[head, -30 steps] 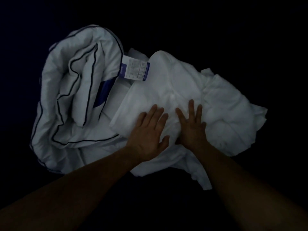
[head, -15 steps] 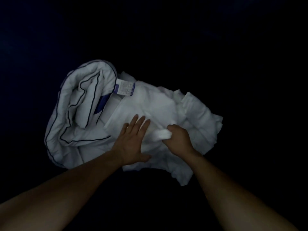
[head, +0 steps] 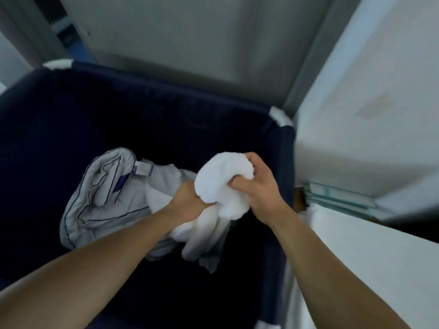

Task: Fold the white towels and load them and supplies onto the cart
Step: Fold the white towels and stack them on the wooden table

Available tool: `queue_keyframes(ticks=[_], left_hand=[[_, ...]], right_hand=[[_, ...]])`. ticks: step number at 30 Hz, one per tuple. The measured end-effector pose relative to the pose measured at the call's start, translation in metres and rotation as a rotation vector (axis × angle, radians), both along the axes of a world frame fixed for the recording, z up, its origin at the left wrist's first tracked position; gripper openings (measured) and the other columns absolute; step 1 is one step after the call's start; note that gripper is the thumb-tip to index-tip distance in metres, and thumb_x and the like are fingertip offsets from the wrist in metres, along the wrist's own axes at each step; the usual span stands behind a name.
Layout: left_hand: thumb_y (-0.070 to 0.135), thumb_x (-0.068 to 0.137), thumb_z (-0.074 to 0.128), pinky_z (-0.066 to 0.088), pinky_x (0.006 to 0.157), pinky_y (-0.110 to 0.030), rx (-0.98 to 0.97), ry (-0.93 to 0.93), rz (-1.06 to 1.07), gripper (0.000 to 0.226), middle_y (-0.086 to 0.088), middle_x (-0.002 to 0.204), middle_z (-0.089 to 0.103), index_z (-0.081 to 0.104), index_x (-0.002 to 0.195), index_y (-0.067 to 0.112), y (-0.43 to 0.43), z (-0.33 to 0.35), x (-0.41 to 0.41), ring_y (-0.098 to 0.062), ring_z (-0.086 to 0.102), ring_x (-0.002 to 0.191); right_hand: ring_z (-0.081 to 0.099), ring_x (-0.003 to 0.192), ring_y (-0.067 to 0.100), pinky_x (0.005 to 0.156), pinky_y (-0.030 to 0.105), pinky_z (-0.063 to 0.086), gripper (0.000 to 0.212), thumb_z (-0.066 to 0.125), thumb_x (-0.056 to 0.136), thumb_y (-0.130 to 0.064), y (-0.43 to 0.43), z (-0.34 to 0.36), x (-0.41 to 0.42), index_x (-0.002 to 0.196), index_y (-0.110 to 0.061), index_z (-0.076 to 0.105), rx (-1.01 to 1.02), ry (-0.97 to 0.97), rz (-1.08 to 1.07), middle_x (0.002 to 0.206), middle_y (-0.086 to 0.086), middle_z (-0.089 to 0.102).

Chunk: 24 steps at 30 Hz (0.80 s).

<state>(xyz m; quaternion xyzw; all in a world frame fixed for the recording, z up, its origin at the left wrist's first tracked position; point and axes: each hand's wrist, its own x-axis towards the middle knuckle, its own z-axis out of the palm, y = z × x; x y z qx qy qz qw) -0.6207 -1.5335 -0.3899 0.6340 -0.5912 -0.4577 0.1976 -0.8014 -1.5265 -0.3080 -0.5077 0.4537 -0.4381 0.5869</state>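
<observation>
Left hand (head: 187, 200) and right hand (head: 261, 186) clench the bunched white terry towel (head: 221, 186), fingers (head: 242, 185) curled; its tail could snag the piped grey bedding (head: 102, 193).

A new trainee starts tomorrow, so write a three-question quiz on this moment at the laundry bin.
1. How many hands grip the white towel? A) none B) one C) two
2. True or false: the quilt with dark piping lies inside the dark blue bin.
3. Fill in: the towel is bunched up, not yet ____.

Key:
1. C, the left hand and the right hand both grip it.
2. True.
3. folded.
</observation>
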Motion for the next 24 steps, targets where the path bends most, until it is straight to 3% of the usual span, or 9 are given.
queue_keyframes(ticks=[3,5,7,10,14,17,19,21,24], left_hand=[[0.023,0.080,0.076,0.042,0.046,-0.008,-0.040,0.138,0.118,0.020,0.021,0.060,0.066,0.060,0.071,0.031,0.009,0.060,-0.042,0.007,0.062,0.059],[0.032,0.070,0.079,0.047,0.046,-0.013,-0.015,0.223,0.176,0.015,0.021,0.069,0.071,0.069,0.081,0.029,0.019,0.106,-0.070,0.003,0.067,0.062],[0.040,0.063,0.079,0.053,0.054,-0.025,0.035,0.246,0.196,0.030,0.008,0.076,0.075,0.072,0.089,0.026,0.031,0.145,-0.099,-0.013,0.073,0.070],[0.044,0.060,0.078,0.052,0.065,-0.034,0.088,0.308,0.270,0.043,-0.004,0.088,0.072,0.067,0.095,0.020,0.051,0.192,-0.138,-0.026,0.068,0.083],[0.050,0.069,0.081,0.056,0.078,-0.041,0.041,0.411,0.284,0.048,-0.006,0.099,0.072,0.064,0.100,0.019,0.079,0.230,-0.163,-0.026,0.068,0.091],[0.048,0.078,0.077,0.058,0.088,-0.044,-0.092,0.538,0.067,0.054,-0.003,0.112,0.072,0.062,0.121,0.020,0.095,0.249,-0.164,-0.023,0.069,0.102],[0.041,0.087,0.071,0.059,0.083,-0.032,-0.146,0.523,-0.151,0.045,0.004,0.116,0.071,0.058,0.128,0.027,0.109,0.255,-0.163,-0.016,0.068,0.106],[0.032,0.091,0.069,0.056,0.082,-0.023,-0.103,0.525,-0.314,0.045,0.006,0.124,0.067,0.054,0.133,0.033,0.117,0.252,-0.159,-0.013,0.065,0.113],[0.031,0.079,0.084,0.056,0.088,-0.024,0.010,0.423,-0.451,0.071,0.012,0.129,0.064,0.046,0.138,0.039,0.130,0.234,-0.155,-0.008,0.061,0.118]], right_hand=[[0.054,0.127,0.015,0.097,0.043,0.053,0.096,0.086,0.060,-0.029,0.029,0.019,-0.051,0.143,-0.027,0.037,-0.069,0.097,-0.050,0.140,-0.004,0.052],[0.046,0.134,0.013,0.104,0.042,0.048,0.114,0.092,0.060,-0.026,0.054,0.021,-0.075,0.151,-0.030,0.023,-0.085,0.150,0.008,0.147,-0.008,0.044],[0.043,0.132,0.001,0.102,0.031,0.049,0.120,0.095,0.056,-0.032,0.080,0.020,-0.085,0.148,-0.044,0.019,-0.062,0.194,0.118,0.145,-0.020,0.041],[0.049,0.121,-0.011,0.088,0.017,0.052,0.112,0.095,0.054,-0.029,0.113,0.023,-0.086,0.135,-0.057,0.024,-0.045,0.133,0.128,0.131,-0.033,0.049],[0.066,0.103,0.006,0.079,0.024,0.056,0.076,0.091,0.053,-0.023,0.131,0.055,-0.101,0.121,-0.039,0.059,0.060,-0.018,-0.099,0.110,-0.017,0.071],[0.068,0.101,0.019,0.084,0.040,0.058,0.070,0.084,0.051,-0.023,0.136,0.094,-0.123,0.118,-0.029,0.064,0.087,-0.047,-0.178,0.108,-0.005,0.073],[0.070,0.096,0.022,0.080,0.042,0.060,0.067,0.083,0.047,-0.026,0.135,0.124,-0.137,0.111,-0.027,0.066,0.083,-0.040,-0.201,0.102,-0.003,0.074],[0.072,0.090,0.024,0.076,0.045,0.061,0.063,0.084,0.044,-0.026,0.132,0.156,-0.152,0.104,-0.025,0.068,0.082,-0.037,-0.218,0.095,-0.001,0.076],[0.074,0.083,0.026,0.072,0.047,0.062,0.051,0.084,0.053,-0.013,0.127,0.208,-0.174,0.102,-0.020,0.069,0.044,-0.052,-0.300,0.090,0.001,0.077]])
